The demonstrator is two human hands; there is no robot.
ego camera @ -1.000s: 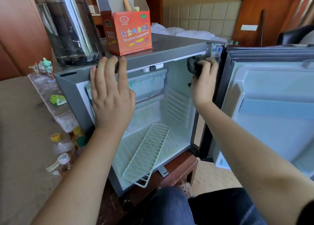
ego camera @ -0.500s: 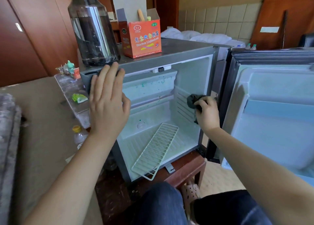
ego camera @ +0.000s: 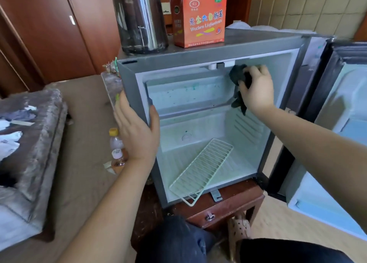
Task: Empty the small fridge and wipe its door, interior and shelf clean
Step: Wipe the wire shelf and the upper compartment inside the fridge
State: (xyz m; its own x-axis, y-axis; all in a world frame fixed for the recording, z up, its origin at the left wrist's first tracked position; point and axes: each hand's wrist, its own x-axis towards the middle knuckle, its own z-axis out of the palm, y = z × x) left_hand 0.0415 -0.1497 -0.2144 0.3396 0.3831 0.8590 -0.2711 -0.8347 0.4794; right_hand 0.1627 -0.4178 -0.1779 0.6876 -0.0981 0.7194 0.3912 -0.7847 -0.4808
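Clutching the cloth (ego camera: 237,75), right grip (ego camera: 256,92) works the fridge's (ego camera: 198,54) upper-right corner; left grip (ego camera: 137,131) clamps the left wall (ego camera: 129,84).

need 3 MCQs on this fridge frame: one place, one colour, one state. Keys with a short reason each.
1. Where on the fridge is the wire shelf?
A) on its top
B) slanted on its inside floor, front end poking out
C) in the upper compartment

2. What colour is the cloth in the right hand?
A) white
B) yellow
C) black

3. How does the fridge door stand?
A) shut
B) swung open to the right
C) taken off and lying flat

Key:
1 B: the shelf lies on the bottom and its front corner passes the opening.
2 C: a dark rag is bunched in the fingers at the upper right of the interior.
3 B: the door's pale inner liner faces the camera at the right.
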